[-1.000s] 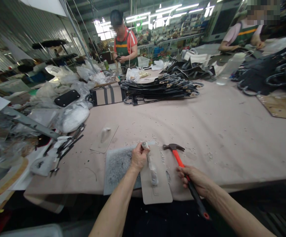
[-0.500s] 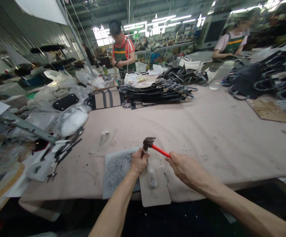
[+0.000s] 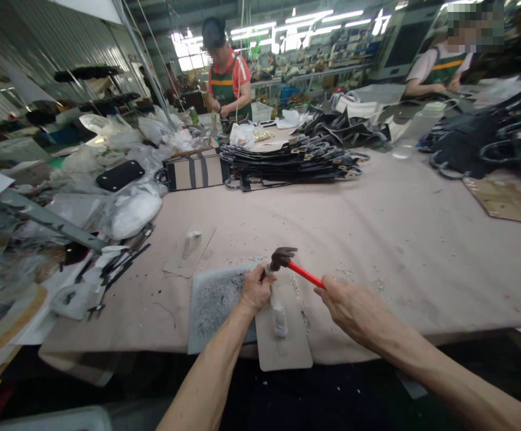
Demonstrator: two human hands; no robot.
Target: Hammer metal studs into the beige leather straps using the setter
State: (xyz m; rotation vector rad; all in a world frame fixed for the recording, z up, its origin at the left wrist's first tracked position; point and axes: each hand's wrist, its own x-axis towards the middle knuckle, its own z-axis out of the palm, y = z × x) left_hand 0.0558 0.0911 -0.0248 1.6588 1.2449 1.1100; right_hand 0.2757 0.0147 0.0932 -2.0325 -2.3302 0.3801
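Note:
My right hand (image 3: 344,302) is closed around the red handle of a claw hammer (image 3: 303,272). The hammer's dark head sits at the top of a short, pale punch-like tool (image 3: 269,270), which my left hand (image 3: 257,289) grips upright. Beneath both hands lies a beige panel (image 3: 287,352) with rounded corners, its near end jutting past the table edge. A plastic-wrapped strap or handle piece (image 3: 279,317) runs along the panel's middle. Left of it is a worn, pitted pad (image 3: 215,305), partly covered by my left forearm. The punch's lower end is hidden by my fingers.
A second beige panel (image 3: 189,251) with a wrapped piece lies beyond the pad. Stacked black bag pieces (image 3: 291,164) stand at the table's back. Plastic bags (image 3: 135,209) and a metal post (image 3: 49,218) crowd the left. Two people work across the table; a clear bottle (image 3: 417,131) stands right.
The view has shifted slightly. The hammer head appears a little farther right relative to the punch, while both hands keep their grips. The person in red has moved their hands.

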